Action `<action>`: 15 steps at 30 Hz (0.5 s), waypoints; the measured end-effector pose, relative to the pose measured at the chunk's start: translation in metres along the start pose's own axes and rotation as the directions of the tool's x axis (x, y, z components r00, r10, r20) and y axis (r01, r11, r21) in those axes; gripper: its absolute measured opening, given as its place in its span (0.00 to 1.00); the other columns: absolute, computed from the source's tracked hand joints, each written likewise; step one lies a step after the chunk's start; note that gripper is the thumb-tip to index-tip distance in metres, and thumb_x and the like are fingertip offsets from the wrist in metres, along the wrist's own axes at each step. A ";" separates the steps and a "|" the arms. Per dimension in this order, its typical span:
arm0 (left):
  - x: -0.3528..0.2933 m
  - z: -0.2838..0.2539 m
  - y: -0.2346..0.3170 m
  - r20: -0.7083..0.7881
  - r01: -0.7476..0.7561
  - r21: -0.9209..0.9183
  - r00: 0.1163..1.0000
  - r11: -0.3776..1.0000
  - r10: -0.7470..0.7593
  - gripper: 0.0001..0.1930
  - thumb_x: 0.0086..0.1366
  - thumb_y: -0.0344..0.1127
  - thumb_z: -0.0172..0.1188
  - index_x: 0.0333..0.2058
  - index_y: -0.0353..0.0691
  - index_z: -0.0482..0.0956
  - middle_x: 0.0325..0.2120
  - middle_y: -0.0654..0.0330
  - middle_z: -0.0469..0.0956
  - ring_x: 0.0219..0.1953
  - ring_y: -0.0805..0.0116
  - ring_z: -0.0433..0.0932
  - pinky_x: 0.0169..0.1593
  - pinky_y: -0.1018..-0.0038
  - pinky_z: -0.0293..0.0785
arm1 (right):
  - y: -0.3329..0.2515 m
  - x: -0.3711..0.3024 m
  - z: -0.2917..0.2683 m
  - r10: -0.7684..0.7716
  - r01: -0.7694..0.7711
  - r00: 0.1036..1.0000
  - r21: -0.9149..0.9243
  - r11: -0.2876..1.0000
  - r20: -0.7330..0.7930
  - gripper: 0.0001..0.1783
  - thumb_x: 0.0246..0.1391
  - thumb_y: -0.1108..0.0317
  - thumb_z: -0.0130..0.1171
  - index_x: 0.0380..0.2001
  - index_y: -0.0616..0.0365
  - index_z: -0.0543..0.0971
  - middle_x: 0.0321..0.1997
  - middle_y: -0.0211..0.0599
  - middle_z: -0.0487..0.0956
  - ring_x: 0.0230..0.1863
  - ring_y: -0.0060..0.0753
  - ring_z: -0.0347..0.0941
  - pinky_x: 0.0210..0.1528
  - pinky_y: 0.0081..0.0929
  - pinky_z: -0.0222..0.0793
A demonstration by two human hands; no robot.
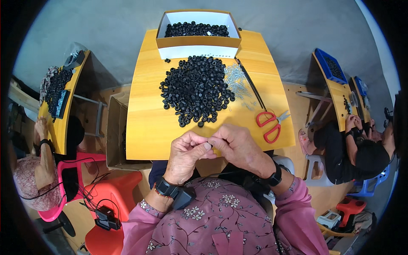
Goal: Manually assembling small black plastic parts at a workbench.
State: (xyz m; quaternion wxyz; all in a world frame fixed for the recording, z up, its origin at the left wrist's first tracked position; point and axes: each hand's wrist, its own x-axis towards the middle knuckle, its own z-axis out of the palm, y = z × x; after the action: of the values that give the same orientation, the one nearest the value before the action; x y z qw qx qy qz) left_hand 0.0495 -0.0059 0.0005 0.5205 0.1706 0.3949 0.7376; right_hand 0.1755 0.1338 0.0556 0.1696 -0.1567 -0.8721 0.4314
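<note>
My left hand (190,152) and my right hand (233,142) meet at the table's near edge, thumbs and fingertips pinched together. Between them shows a tiny bit of a small black part (211,145); most of it is hidden by the fingers. Just beyond lies a big heap of small round black rubber-like parts (195,87). To its right, small silvery metal pieces (236,80), perhaps screws, are spread out. Scissors with red handles (272,123) rest to the right of my right hand, blades pointing right.
A white and brown box (199,52) holding more black parts stands at the table's far end. Thin black rods (250,83) lie beside the metal pieces. An open cardboard box (114,144) sits left of the table. Other people work at tables (63,127) on both sides.
</note>
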 end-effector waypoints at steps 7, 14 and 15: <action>-0.037 0.011 -0.006 0.051 0.023 -0.019 0.998 1.000 -0.022 0.03 0.67 0.22 0.60 0.38 0.34 0.77 0.34 0.57 0.83 0.34 0.71 0.84 0.40 0.71 0.87 | -0.020 -0.039 0.005 0.047 -0.047 0.999 0.083 0.995 0.009 0.12 0.60 0.65 0.63 0.28 0.63 0.79 0.24 0.47 0.78 0.24 0.46 0.76 0.28 0.36 0.70; -0.062 0.019 -0.019 0.044 -0.023 -0.054 0.999 0.998 0.025 0.03 0.67 0.20 0.60 0.37 0.34 0.77 0.32 0.59 0.81 0.31 0.72 0.83 0.37 0.71 0.87 | -0.029 -0.071 0.016 -0.077 0.077 0.997 0.001 0.997 -0.017 0.07 0.60 0.70 0.61 0.33 0.64 0.83 0.26 0.40 0.79 0.26 0.35 0.76 0.30 0.31 0.72; -0.065 0.021 -0.020 0.038 -0.024 -0.076 0.999 0.997 0.027 0.03 0.67 0.20 0.59 0.37 0.34 0.77 0.33 0.58 0.81 0.30 0.72 0.83 0.37 0.71 0.87 | -0.029 -0.075 0.018 -0.119 0.118 0.993 -0.044 0.992 -0.026 0.07 0.61 0.71 0.61 0.37 0.64 0.83 0.28 0.37 0.79 0.26 0.28 0.78 0.29 0.27 0.73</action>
State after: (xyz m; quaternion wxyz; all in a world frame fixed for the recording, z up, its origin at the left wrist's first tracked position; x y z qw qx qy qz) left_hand 0.1019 -0.0533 0.0085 0.5249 0.1702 0.3542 0.7550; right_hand 0.2310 0.0736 0.0566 0.2041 -0.1143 -0.8863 0.3997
